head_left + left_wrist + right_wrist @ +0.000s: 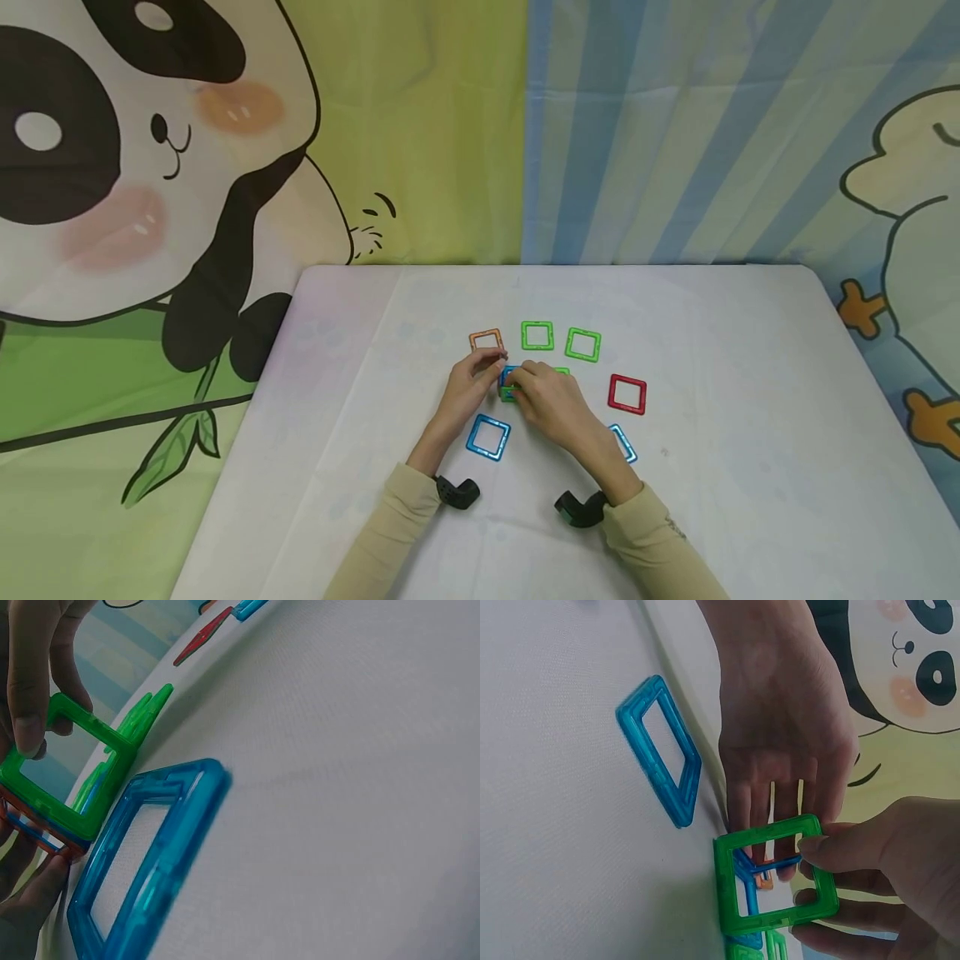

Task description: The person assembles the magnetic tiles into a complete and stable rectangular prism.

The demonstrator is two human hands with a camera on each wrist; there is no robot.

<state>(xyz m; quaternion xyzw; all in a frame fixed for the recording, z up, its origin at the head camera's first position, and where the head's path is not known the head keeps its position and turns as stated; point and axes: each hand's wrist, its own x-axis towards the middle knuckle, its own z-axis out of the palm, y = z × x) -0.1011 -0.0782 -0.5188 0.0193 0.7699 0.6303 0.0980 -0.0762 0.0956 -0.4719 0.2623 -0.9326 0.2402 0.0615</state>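
Between the two hands stands a small build of magnetic square frame tiles. In the right wrist view, its green tile [724, 889] stands upright in front and a blue tile [752, 896] shows behind it. My right hand [555, 404] pinches the green tile by its edge, the thumb on the near face and fingers behind. My left hand [461, 392] is at the build's left side with fingers stretched straight. In the left wrist view, its fingertips touch a reddish-brown tile edge [45, 825] at the build's lower side.
Loose square tiles lie around the build on the white table [750, 500]: orange [475, 339], green [537, 323], another green [583, 357], red [627, 408] and blue [487, 454]. Another blue tile [626, 446] is partly hidden by the right wrist.
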